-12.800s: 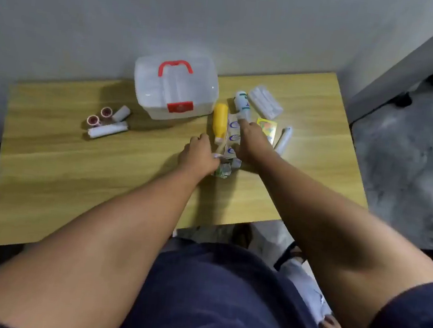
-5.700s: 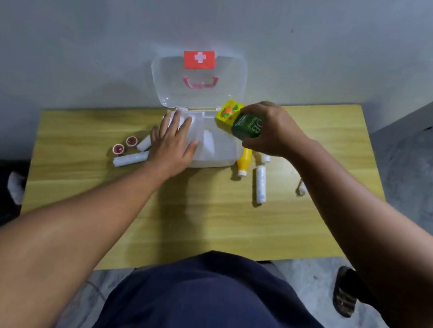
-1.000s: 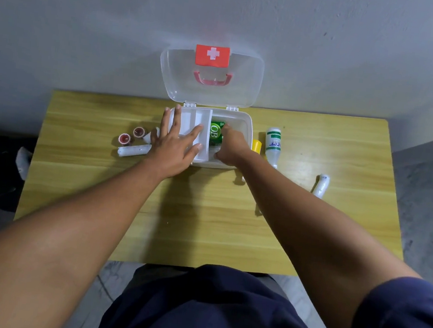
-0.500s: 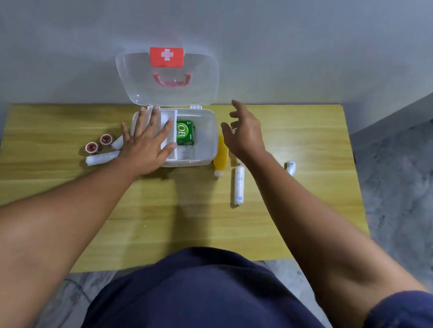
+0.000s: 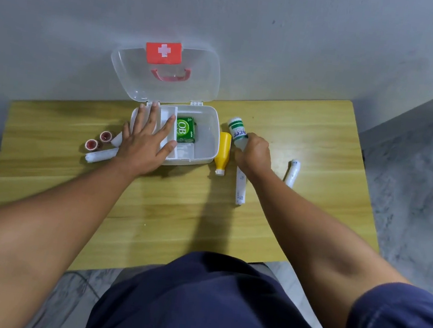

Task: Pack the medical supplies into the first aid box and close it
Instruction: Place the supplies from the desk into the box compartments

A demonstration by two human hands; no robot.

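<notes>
Box (image 5: 207, 136) lies open; left hand (image 5: 145, 139) rests flat, fingers spread, across it; beside it, right hand (image 5: 254, 154) apparently grips white bottle (image 5: 236, 131).

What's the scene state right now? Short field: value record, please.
box: first aid box on the table, lid open, leaning back toward the wall
in box: green carton
left hand: left hand flat on the box's left side
right hand: right hand closed on the white bottle with green bands, right of the box
still out, right: yellow bottle, two white tubes
still out, left: two red-centred rolls, white rolls
</notes>
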